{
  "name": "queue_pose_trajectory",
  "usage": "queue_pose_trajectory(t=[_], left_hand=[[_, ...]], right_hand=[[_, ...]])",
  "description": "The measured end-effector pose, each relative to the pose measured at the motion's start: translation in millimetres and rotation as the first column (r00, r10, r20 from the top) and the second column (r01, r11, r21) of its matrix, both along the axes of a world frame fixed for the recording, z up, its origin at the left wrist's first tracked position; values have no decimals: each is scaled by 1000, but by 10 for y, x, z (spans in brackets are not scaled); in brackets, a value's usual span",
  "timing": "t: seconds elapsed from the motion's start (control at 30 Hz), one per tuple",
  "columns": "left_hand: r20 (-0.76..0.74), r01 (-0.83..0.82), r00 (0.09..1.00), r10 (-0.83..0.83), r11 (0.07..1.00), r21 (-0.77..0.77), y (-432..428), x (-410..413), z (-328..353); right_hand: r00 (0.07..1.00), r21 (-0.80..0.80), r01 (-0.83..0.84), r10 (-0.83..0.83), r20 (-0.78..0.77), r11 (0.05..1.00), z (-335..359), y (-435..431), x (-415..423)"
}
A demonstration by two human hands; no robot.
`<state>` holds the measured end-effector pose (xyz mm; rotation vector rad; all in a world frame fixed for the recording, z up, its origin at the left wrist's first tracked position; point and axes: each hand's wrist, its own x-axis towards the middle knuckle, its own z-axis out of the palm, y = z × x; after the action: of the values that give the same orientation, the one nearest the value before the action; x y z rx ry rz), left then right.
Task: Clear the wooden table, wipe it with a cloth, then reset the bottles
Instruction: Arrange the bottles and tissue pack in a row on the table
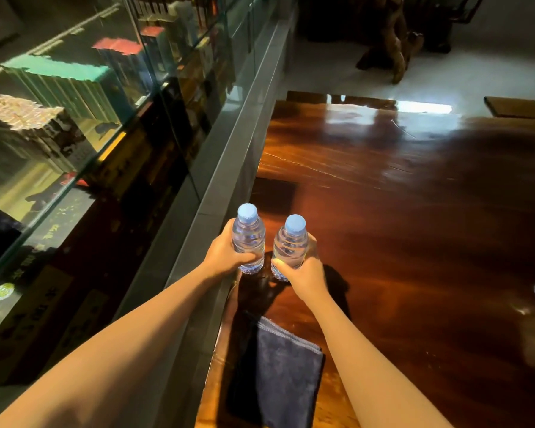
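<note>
2 blue-capped water bottles [248,239] [290,247] upright near wooden table [414,227] left edge, 1 per hand (2 hands [226,253] [306,273]), plus 1 folded dark cloth [284,372] on table's near-left end.

The worktop [414,242] lies bare across centre and right; a glass cabinet [105,134] walls the left, a folded cloth [288,375] lies bottom centre.
</note>
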<state>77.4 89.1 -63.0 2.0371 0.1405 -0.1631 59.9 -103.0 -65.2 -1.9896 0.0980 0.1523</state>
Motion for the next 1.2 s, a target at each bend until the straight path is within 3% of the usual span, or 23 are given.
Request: queue_pose_trajectory(t=[0.23, 0.33, 0.37, 0.43, 0.5, 0.6, 0.77, 0.97, 1.2], left_hand=[[-46, -5, 999, 6, 1000, 23, -137, -38, 5], [-227, 13, 973, 41, 973, 230, -252, -213, 38], [-327, 101, 945, 27, 924, 369, -293, -287, 75], [-506, 364, 862, -29, 730, 579, -390, -432, 176], [-587, 527, 802, -108, 589, 612, -547, -539, 276], [-543, 581, 795, -270, 596, 554, -974, -559, 433], [-311, 529, 848, -428, 670, 520, -2002, -427, 481], [-353, 578, 808, -472, 514, 634, -3098, -269, 391], [-269, 574, 790, -551, 512, 638, -4245, -121, 342]], right_hand=[[999, -32, -34, 35, 21, 999, 17, -117, -17], [994, -11, -99, 98, -37, 995, -11, -260, -53], [991, -27, -117, 115, -63, 993, -12, -334, -66], [976, -116, -193, 178, -125, 974, -38, -536, -68], [945, -209, -278, 228, -233, 938, -62, -804, -50], [908, -283, -326, 216, -359, 902, -27, -1267, -23], [924, -563, -343, 162, -346, 752, 35, -2135, -124], [927, -622, -309, 81, -366, 719, 142, -3167, -322], [927, -675, -260, -16, -374, 691, 216, -4258, -539]])
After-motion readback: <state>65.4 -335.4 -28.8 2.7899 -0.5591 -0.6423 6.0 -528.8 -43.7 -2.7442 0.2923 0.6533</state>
